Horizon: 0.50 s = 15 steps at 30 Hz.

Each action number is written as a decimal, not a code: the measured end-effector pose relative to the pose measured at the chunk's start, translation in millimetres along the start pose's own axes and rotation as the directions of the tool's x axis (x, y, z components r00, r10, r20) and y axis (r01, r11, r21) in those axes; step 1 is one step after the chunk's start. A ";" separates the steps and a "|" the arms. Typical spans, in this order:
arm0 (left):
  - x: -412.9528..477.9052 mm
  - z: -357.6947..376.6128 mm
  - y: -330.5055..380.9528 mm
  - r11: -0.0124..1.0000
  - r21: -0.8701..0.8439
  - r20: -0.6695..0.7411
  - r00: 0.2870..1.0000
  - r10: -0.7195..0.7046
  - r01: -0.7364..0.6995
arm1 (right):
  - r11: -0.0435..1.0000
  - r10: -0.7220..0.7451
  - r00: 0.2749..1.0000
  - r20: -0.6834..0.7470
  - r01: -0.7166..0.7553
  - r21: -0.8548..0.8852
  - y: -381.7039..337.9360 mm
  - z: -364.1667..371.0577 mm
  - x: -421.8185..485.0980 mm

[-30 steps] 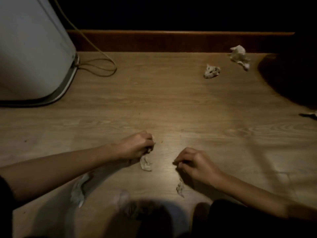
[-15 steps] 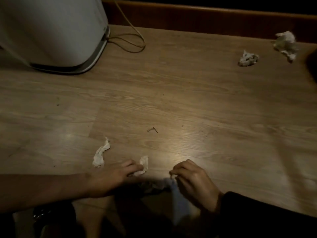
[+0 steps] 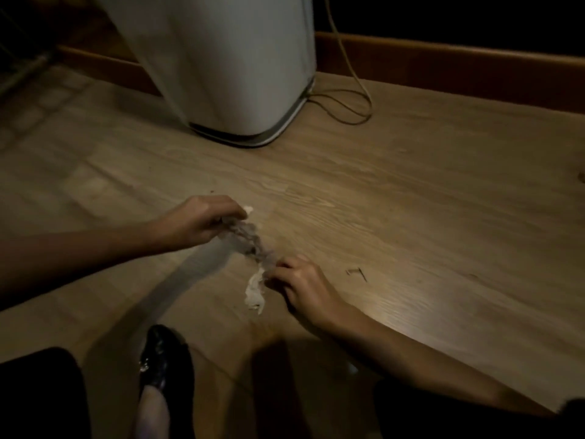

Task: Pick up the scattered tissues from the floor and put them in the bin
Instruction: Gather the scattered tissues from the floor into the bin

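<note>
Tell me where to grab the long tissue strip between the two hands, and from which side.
Grip the tissue at its thin twisted middle, just above the loose white end lying on the floor. Come from the right and above: the strip runs diagonally, the left hand holds its upper end, and the right hand pinches it there with bare floor beside it.

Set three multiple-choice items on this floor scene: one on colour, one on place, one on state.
1. The shoe is: A) red B) white C) black.
2. The cord lies: A) under the shoe B) beside the white unit C) on top of it.
3. The left hand and right hand: A) both grip tissue B) lie flat C) rest on the shoe.
Key: 1 C, it shines black; 2 B, it loops by the unit's base; 3 A, both pinch it.
</note>
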<state>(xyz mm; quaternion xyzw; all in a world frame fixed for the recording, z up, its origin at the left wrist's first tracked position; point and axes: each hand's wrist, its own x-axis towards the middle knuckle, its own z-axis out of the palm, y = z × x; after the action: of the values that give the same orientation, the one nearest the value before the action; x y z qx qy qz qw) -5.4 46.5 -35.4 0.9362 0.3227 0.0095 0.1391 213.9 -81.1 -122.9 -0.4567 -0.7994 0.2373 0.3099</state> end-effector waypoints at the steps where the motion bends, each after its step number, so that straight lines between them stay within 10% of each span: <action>1: 0.2 -2.4 -8.0 0.999 0.020 -0.022 0.999 -0.041 0.041 | 0.999 -0.038 0.999 0.017 0.039 -0.019 -2.0 11.2 11.3; 8: 29.1 14.1 -17.4 0.970 0.146 -0.025 0.981 -0.194 0.196 | 0.966 -0.193 0.953 0.235 0.226 -0.126 9.3 63.8 3.8; 15: 122.8 33.2 37.6 0.997 0.070 -0.024 0.999 -0.024 0.026 | 0.986 -0.022 1.000 -0.023 0.018 -0.164 46.9 7.0 -39.1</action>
<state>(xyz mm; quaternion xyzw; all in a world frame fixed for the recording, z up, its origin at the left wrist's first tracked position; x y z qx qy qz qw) 118.0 84.3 -66.1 0.9362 0.3360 0.0072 0.1026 251.6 -93.9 -169.7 -0.4756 -0.8169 0.1621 0.2833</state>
